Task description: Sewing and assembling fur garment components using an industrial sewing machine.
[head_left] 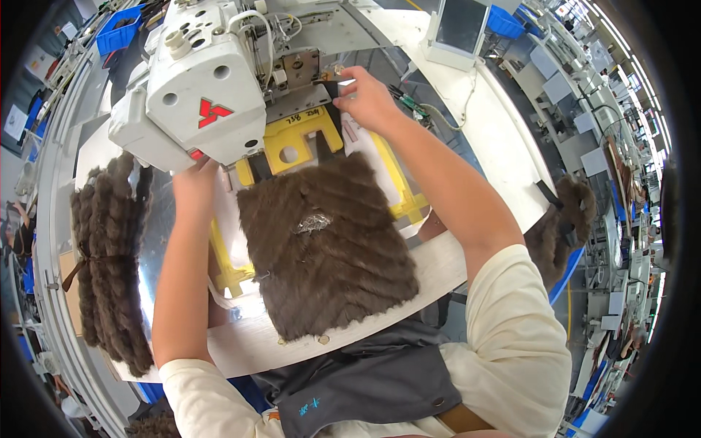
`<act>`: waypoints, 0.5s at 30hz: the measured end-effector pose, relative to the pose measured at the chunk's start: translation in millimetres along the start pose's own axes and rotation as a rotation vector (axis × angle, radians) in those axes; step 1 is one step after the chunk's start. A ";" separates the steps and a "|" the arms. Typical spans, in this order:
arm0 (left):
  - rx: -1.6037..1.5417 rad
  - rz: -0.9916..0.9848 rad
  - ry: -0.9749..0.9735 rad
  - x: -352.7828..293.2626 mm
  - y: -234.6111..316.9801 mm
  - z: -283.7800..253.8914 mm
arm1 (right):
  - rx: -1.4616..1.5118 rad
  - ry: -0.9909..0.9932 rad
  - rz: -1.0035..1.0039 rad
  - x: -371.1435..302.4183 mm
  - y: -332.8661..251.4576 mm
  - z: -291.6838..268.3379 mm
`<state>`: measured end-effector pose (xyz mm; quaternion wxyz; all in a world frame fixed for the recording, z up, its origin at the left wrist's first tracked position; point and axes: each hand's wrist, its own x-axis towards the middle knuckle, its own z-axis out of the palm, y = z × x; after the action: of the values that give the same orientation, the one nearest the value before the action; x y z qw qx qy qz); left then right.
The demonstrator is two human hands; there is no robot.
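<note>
A brown fur panel (328, 248) with diagonal ridges lies in front of the white sewing machine (208, 80), a small shiny silver patch (315, 223) near its middle. Behind the fur, a yellow template (292, 139) with cut-outs sits under the metal clamp plate (299, 104), with black material showing beside it. My left hand (196, 179) reaches up beneath the machine head, which hides its fingers. My right hand (365, 98) is at the right end of the clamp plate, its fingers bent and closed at the black material's edge; what they grip is unclear.
A tied bundle of brown fur strips (109, 263) stands at the left of the white table (241, 350). More brown fur (566, 226) hangs at the right edge. A screen (458, 33) and a white cable (464, 109) are at the back right. Blue bins (119, 31) stand farther off.
</note>
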<state>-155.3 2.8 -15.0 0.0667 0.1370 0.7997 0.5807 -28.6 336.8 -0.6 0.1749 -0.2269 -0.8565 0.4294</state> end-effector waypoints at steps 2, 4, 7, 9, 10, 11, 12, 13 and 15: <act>-0.022 0.048 0.076 -20.7 -3.9 -17.1 | -0.332 0.215 -0.142 -21.1 -10.6 0.2; -0.138 -0.119 -0.175 -61.6 20.3 -21.5 | -0.299 0.048 -0.032 -61.7 -25.2 -33.4; -0.368 -0.377 -0.322 -111.2 39.4 -33.1 | 0.205 -0.283 0.328 -124.5 -38.9 -51.5; -0.379 -0.418 -0.300 -124.1 48.7 -32.6 | 0.386 -0.324 0.360 -149.0 -32.4 -50.6; -0.400 -0.451 -0.292 -126.1 50.8 -31.8 | 0.501 -0.287 0.378 -156.1 -30.0 -48.7; -0.396 -0.449 -0.294 -126.7 51.6 -31.0 | 0.616 -0.246 0.394 -159.6 -27.4 -46.8; -0.429 -0.474 -0.291 -126.8 51.6 -29.7 | 0.620 -0.242 0.393 -158.6 -23.1 -44.4; -0.461 -0.500 -0.292 -126.8 50.8 -27.8 | 0.665 -0.279 0.414 -156.6 -17.5 -42.3; -0.384 -0.498 -0.341 -128.1 51.2 -22.8 | 0.713 -0.307 0.434 -159.6 -22.6 -43.5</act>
<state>-31.9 -41.2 34.0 0.3630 0.0178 0.6624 0.6551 121.0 267.4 25.8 0.0187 -0.2607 -0.6035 0.7533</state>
